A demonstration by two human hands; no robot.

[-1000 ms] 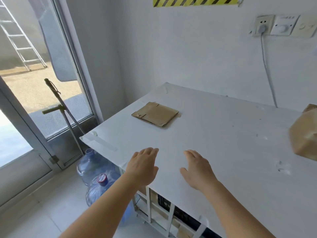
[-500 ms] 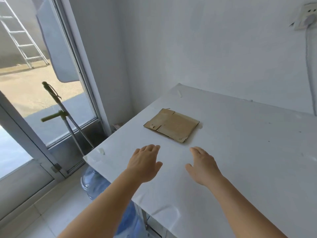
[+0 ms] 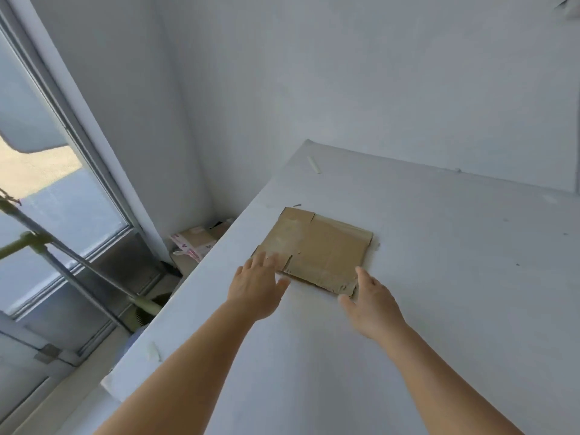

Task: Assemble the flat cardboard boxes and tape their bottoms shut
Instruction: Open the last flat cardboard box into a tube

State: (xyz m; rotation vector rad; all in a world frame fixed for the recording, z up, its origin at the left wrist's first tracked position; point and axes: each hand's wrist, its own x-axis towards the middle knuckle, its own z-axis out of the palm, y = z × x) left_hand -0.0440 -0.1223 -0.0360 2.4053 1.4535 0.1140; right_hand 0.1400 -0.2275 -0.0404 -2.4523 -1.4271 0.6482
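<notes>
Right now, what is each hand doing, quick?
Left hand: open, fingers straight, reaching over the near left corner of the flat cardboard box, holding nothing.
Right hand: open at the box's near right corner, holding nothing.

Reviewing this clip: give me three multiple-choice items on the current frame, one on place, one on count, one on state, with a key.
1. Where does the flat cardboard box lie?
A. on the white table
B. on the floor
C. against the window

2. How many flat boxes lie on the table?
A. three
B. one
C. none

3. How is the left hand?
A. clenched in a fist
B. fingers straight, at the box's near left corner
C. gripping tape

Key: 1 A, the box lies flat on the tabletop. 2 B, only one shows. 3 B, straight fingers overlap the corner; the right hand is open too.
</notes>
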